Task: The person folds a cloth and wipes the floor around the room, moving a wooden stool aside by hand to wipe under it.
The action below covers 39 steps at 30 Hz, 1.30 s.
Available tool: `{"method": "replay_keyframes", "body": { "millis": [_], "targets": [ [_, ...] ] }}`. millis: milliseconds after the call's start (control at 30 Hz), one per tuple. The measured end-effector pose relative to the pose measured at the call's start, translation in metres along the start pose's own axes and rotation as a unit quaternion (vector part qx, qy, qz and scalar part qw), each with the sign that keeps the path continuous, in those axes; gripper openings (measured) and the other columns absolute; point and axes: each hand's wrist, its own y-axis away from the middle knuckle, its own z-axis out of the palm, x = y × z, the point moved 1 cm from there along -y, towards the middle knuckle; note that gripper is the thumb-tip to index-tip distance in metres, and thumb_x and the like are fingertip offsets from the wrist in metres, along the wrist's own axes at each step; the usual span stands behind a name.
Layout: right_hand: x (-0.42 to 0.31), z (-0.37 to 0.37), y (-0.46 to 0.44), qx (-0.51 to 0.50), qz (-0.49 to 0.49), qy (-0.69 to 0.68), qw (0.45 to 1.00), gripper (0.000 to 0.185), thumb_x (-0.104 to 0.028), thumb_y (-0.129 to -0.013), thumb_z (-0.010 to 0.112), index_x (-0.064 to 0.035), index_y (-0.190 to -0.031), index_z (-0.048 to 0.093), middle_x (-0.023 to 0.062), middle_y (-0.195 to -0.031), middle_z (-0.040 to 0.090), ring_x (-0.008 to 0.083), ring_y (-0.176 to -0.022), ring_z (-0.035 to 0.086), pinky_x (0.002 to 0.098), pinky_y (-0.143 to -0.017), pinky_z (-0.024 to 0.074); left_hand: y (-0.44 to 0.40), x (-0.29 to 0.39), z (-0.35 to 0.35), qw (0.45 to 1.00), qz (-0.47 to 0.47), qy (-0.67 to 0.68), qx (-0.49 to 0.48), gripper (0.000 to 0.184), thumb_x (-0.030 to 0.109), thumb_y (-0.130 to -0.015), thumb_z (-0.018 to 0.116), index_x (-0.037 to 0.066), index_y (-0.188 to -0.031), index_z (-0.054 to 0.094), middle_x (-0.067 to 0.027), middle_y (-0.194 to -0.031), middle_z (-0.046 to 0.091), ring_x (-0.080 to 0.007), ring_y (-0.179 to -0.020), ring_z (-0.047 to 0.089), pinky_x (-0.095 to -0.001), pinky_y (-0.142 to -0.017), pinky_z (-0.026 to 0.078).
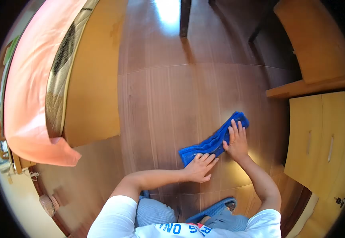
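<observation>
A folded blue cloth (206,146) lies aslant on the wooden floor in front of me, its far end up and to the right. My left hand (201,167) presses down on its near left part, fingers stretched out and lying flat. Farther along, my right hand (237,142) rests on the right part with its fingers spread over the top. The cloth's underside is hidden, and each hand covers a bit of its near edge.
To the left stands a bed with a wooden side panel (93,79) and a pink sheet (27,91). A yellow drawer cabinet (305,139) is at the right, near a wooden desk. Dark furniture legs (185,20) stand ahead. A blue slipper (212,209) is below me.
</observation>
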Motion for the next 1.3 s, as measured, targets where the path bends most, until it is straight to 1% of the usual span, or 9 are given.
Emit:
{"method": "replay_keyframes", "body": {
  "millis": [300, 367, 467, 600, 733, 1033, 1167, 1200, 1300],
  "targets": [
    [0.05, -0.021, -0.126, 0.039, -0.14, 0.007, 0.989, 0.063, -0.033, -0.08, 0.069, -0.0024, -0.132, 0.049, 0.014, -0.156, 0.034, 0.0378, -0.145, 0.028, 0.0562, -0.117, 0.0245, -0.068, -0.038, -0.027, 0.998, 0.015, -0.039, 0.039, 0.074, 0.023, -0.074, 0.072, 0.004, -0.141, 0.046, -0.0242, -0.151, 0.035, -0.038, -0.129, 0.043, -0.0479, -0.104, 0.038],
    [0.065, -0.025, -0.174, 0.044, -0.138, 0.098, 0.985, 0.063, -0.032, -0.08, 0.069, -0.0039, -0.133, 0.049, 0.0108, -0.157, 0.035, 0.0357, -0.145, 0.03, 0.0553, -0.117, 0.026, -0.104, -0.053, -0.042, 0.998, 0.01, -0.046, 0.052, 0.074, 0.023, -0.076, 0.072, 0.003, -0.142, 0.045, -0.0246, -0.151, 0.034, -0.0392, -0.132, 0.041, -0.0481, -0.107, 0.037],
    [0.059, -0.032, -0.225, 0.105, -0.088, 0.277, 0.951, 0.061, -0.031, -0.082, 0.068, -0.0044, -0.133, 0.049, 0.0137, -0.157, 0.034, 0.0358, -0.144, 0.032, 0.0544, -0.116, 0.027, -0.144, -0.069, -0.058, 0.996, -0.005, -0.053, 0.068, 0.074, 0.024, -0.079, 0.071, 0.001, -0.143, 0.043, -0.0248, -0.152, 0.033, -0.0396, -0.135, 0.039, -0.0482, -0.111, 0.035],
    [0.06, -0.002, -0.206, 0.122, 0.042, 0.065, 0.99, 0.058, -0.023, -0.085, 0.059, -0.0031, -0.138, 0.044, 0.0234, -0.155, 0.034, 0.0359, -0.143, 0.035, 0.0531, -0.118, 0.0259, -0.136, -0.077, -0.061, 0.995, -0.003, -0.078, 0.057, 0.076, 0.027, -0.083, 0.069, -0.004, -0.145, 0.038, -0.0248, -0.153, 0.032, -0.039, -0.141, 0.033, -0.0473, -0.116, 0.03],
    [0.074, -0.019, -0.219, 0.105, 0.016, 0.064, 0.992, 0.064, -0.029, -0.087, 0.056, -0.005, -0.144, 0.04, 0.0185, -0.158, 0.031, 0.0323, -0.147, 0.029, 0.0533, -0.12, 0.022, -0.134, -0.079, -0.051, 0.992, -0.004, -0.107, 0.06, 0.076, 0.031, -0.088, 0.065, -0.006, -0.148, 0.034, -0.0258, -0.155, 0.03, -0.0388, -0.147, 0.025, -0.0469, -0.12, 0.023],
    [0.113, -0.05, -0.304, -0.018, 0.195, 0.174, 0.965, 0.065, -0.039, -0.094, 0.04, -0.0202, -0.155, 0.031, 0.0091, -0.165, 0.02, 0.0253, -0.152, 0.018, 0.053, -0.122, 0.0092, -0.238, -0.118, -0.071, 0.989, -0.035, -0.116, 0.08, 0.075, 0.022, -0.079, 0.064, -0.003, -0.146, 0.039, -0.0218, -0.156, 0.032, -0.035, -0.148, 0.026, -0.0465, -0.121, 0.021],
    [0.121, -0.052, -0.305, 0.001, 0.269, 0.185, 0.945, 0.065, -0.04, -0.094, 0.044, -0.0171, -0.153, 0.034, 0.018, -0.162, 0.022, 0.0318, -0.15, 0.021, 0.0548, -0.121, 0.0124, -0.251, -0.135, -0.087, 0.992, -0.053, -0.105, 0.054, 0.068, 0.014, -0.076, 0.064, 0.004, -0.141, 0.047, -0.0141, -0.155, 0.037, -0.0295, -0.147, 0.029, -0.0447, -0.121, 0.025],
    [0.122, -0.048, -0.302, 0.012, 0.257, 0.23, 0.939, 0.065, -0.041, -0.094, 0.044, -0.0146, -0.152, 0.035, 0.0281, -0.156, 0.03, 0.0406, -0.145, 0.03, 0.0564, -0.12, 0.0155, -0.249, -0.137, -0.09, 0.993, -0.052, -0.097, 0.045, 0.066, 0.012, -0.076, 0.064, 0.005, -0.14, 0.048, -0.0132, -0.155, 0.038, -0.029, -0.147, 0.03, -0.0447, -0.121, 0.025],
    [0.13, -0.038, -0.277, 0.026, 0.248, 0.239, 0.939, 0.065, -0.042, -0.094, 0.046, -0.0079, -0.149, 0.039, 0.0379, -0.147, 0.037, 0.0473, -0.138, 0.039, 0.0585, -0.117, 0.0197, -0.253, -0.139, -0.094, 0.994, -0.035, -0.088, 0.05, 0.062, 0.005, -0.074, 0.063, 0.007, -0.135, 0.051, -0.0107, -0.152, 0.041, -0.0274, -0.146, 0.031, -0.0451, -0.12, 0.027]
  ]
}}
